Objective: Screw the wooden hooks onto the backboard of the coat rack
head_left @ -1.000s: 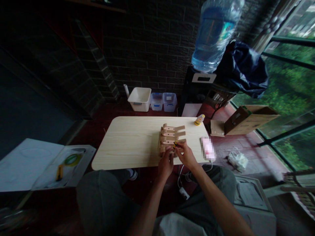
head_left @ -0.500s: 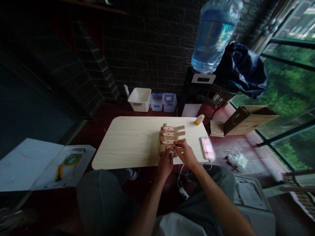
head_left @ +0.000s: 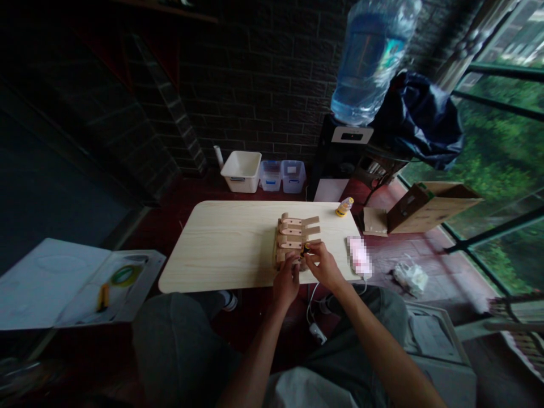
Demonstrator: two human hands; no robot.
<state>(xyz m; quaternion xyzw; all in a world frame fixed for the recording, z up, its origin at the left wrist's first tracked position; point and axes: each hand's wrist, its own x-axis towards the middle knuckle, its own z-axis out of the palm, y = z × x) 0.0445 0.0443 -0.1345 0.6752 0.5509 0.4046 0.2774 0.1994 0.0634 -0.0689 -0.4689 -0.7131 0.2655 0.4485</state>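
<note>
A wooden assembly point(head_left: 292, 231) with several rounded pale strips, dark holes in them, lies on the right half of the light wooden table point(head_left: 229, 238). At its near end, my left hand point(head_left: 285, 283) has its fingers closed on the wood. From the right, my right hand point(head_left: 325, 265) pinches a small yellow and black tool point(head_left: 305, 248), perhaps a stubby screwdriver, over the nearest strip. The tool's tip and the spot it meets are hidden by my fingers.
A small yellow-capped bottle point(head_left: 344, 207) and a pink blurred item point(head_left: 359, 256) with a cable are at the table's right side. To the left lies an open white case point(head_left: 140, 289) with yellow-handled tools. Bins point(head_left: 241, 170) and a water dispenser point(head_left: 340, 153) stand behind.
My right hand and the yellow and black tool have shifted very slightly to the right, the tool now turned a little. My left hand and the wooden assembly stay in place.
</note>
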